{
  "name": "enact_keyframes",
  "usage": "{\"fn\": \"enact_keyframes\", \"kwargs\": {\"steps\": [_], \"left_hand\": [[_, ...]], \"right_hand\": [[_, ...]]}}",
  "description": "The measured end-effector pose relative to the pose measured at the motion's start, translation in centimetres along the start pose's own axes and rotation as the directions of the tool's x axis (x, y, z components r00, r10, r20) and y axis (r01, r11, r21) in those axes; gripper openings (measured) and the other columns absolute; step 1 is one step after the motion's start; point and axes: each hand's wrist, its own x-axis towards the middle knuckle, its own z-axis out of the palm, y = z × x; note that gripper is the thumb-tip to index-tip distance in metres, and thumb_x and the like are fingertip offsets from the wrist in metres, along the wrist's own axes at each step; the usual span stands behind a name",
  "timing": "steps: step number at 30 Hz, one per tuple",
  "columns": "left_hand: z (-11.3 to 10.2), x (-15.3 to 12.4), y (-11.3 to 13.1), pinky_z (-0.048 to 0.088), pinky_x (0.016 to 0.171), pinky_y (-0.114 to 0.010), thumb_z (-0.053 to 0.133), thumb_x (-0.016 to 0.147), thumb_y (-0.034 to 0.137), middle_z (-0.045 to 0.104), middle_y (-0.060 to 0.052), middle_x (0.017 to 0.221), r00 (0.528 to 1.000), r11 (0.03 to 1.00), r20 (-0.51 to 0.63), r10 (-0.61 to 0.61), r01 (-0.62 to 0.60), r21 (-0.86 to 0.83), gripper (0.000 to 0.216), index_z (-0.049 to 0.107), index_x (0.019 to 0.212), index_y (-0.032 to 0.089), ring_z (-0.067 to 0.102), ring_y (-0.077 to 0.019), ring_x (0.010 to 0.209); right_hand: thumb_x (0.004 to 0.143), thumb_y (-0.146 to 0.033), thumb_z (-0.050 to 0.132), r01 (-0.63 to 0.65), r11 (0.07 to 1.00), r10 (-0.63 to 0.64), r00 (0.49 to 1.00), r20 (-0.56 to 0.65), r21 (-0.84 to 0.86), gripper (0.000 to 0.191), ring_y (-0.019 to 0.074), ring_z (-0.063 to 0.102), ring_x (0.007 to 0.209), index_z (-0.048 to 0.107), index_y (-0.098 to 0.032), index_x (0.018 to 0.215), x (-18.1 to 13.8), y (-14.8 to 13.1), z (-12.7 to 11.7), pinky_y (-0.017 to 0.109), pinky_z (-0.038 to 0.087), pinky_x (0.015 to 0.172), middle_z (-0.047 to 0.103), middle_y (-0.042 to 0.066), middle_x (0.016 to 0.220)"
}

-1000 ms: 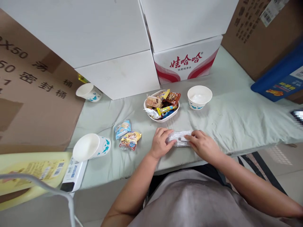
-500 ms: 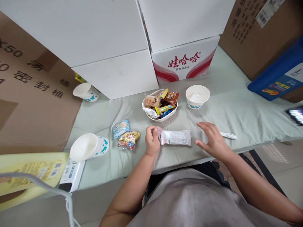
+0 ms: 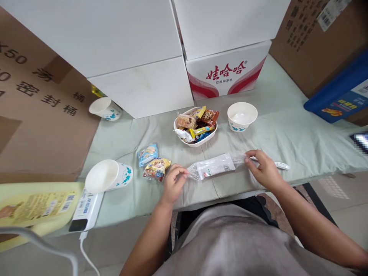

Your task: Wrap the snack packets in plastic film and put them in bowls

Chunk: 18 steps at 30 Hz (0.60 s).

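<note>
A white packet with small print (image 3: 215, 166) lies inside a clear plastic bag (image 3: 193, 171), stretched level between my two hands. With thumb and fingertips together, my left hand (image 3: 174, 184) pinches the bag's left end. My right hand (image 3: 266, 170) pinches its right end the same way. Beyond the bag sits a white oval bowl (image 3: 198, 145) full of wrapped snacks. Left of my left hand lie a blue snack packet (image 3: 147, 155) and a yellow-and-brown snack packet (image 3: 156, 168). Partly behind my right hand is a slim white handled object (image 3: 282, 165).
Paper cups stand at the right (image 3: 242, 115), left (image 3: 107, 176) and far left (image 3: 105, 109). White cartons (image 3: 138, 88) stack along the back. A yellow jug (image 3: 40, 207) and a power bank (image 3: 87, 209) with cable lie front left. A blue container (image 3: 339, 92) leans at right.
My right hand has moved onto the bag's right end and grips it. My left hand has shifted left and lower, pulling the bag out lengthwise, now tilted slightly up to the right.
</note>
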Motion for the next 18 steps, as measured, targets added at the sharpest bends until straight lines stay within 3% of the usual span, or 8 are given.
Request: {"fn": "enact_keyframes", "kwargs": {"steps": [2,4,6,8,10,12,15,18], "left_hand": [[0.3,0.4,0.2,0.048,0.072,-0.028,0.061,0.081,0.03,0.06,-0.002,0.08,0.996,0.996,-0.075,-0.053,0.048,-0.07,0.012,0.061,0.076,0.019,0.06,-0.0165,0.08],[0.8,1.3,-0.1,0.046,0.062,-0.024,0.062,0.082,0.036,0.058,0.001,0.071,0.964,0.983,-0.21,-0.161,0.138,-0.12,0.02,0.056,0.075,0.019,0.057,-0.0136,0.068],[1.3,2.4,-0.9,0.041,0.053,-0.022,0.061,0.083,0.04,0.052,0.004,0.062,0.913,0.965,-0.317,-0.259,0.23,-0.127,0.024,0.052,0.075,0.02,0.05,-0.0107,0.054],[1.6,3.2,-1.6,0.039,0.05,-0.022,0.059,0.084,0.04,0.049,0.006,0.059,0.888,0.959,-0.363,-0.282,0.27,-0.085,0.023,0.05,0.076,0.02,0.047,-0.0103,0.05],[1.8,3.5,-1.7,0.042,0.055,-0.024,0.06,0.083,0.036,0.053,0.004,0.065,0.878,0.971,-0.436,-0.197,0.237,0.039,0.018,0.052,0.081,0.02,0.051,-0.0118,0.056],[1.8,3.1,-0.9,0.047,0.067,-0.029,0.061,0.082,0.028,0.057,-0.002,0.079,0.856,0.962,-0.515,0.042,0.105,0.252,0.014,0.054,0.089,0.019,0.056,-0.0155,0.072],[2.0,1.9,1.0,0.047,0.081,-0.036,0.057,0.084,0.018,0.06,-0.006,0.089,0.837,0.832,-0.327,0.438,-0.24,0.501,0.01,0.056,0.094,0.019,0.058,-0.0194,0.087],[2.5,1.4,2.3,0.048,0.087,-0.038,0.053,0.089,0.018,0.065,-0.009,0.099,0.892,0.751,0.067,0.447,-0.415,0.515,0.018,0.059,0.107,0.019,0.06,-0.0222,0.096]], "right_hand": [[0.092,-0.035,0.05,0.015,1.0,-0.014,0.99,-0.14,0.007,0.018,0.0252,0.065,0.089,0.059,-0.022,0.101,-0.4,-1.0,-0.2,0.04,0.052,0.076,0.068,0.01,0.094],[0.092,-0.035,0.051,0.175,0.983,-0.162,0.972,-0.172,0.063,0.018,0.0244,0.065,0.085,0.059,-0.022,0.102,-0.6,-2.6,-0.1,0.04,0.052,0.077,0.068,0.01,0.09],[0.093,-0.033,0.051,0.392,0.902,-0.396,0.918,-0.015,0.179,0.018,0.022,0.065,0.082,0.06,-0.022,0.103,-0.6,-4.1,0.2,0.038,0.052,0.075,0.068,0.008,0.086],[0.095,-0.029,0.049,0.503,0.823,-0.557,0.807,0.196,0.266,0.019,0.0203,0.064,0.087,0.061,-0.021,0.107,-0.3,-5.1,1.1,0.036,0.052,0.079,0.07,0.008,0.091],[0.097,-0.025,0.045,0.514,0.83,-0.558,0.768,0.315,0.217,0.023,0.0207,0.063,0.099,0.062,-0.019,0.111,0.3,-5.2,2.2,0.037,0.051,0.088,0.07,0.01,0.101],[0.097,-0.022,0.043,0.471,0.88,-0.466,0.822,0.328,0.068,0.027,0.0235,0.059,0.111,0.061,-0.015,0.116,1.1,-4.4,3.3,0.042,0.048,0.096,0.069,0.013,0.112],[0.097,-0.025,0.046,0.369,0.913,-0.31,0.904,0.296,-0.172,0.033,0.0307,0.054,0.118,0.059,-0.01,0.123,2.3,-2.7,4.1,0.049,0.044,0.099,0.063,0.018,0.125],[0.094,-0.03,0.05,0.309,0.908,-0.213,0.922,0.324,-0.284,0.038,0.0327,0.055,0.111,0.058,-0.011,0.126,3.1,-1.7,4.0,0.048,0.046,0.09,0.063,0.018,0.122]]}}
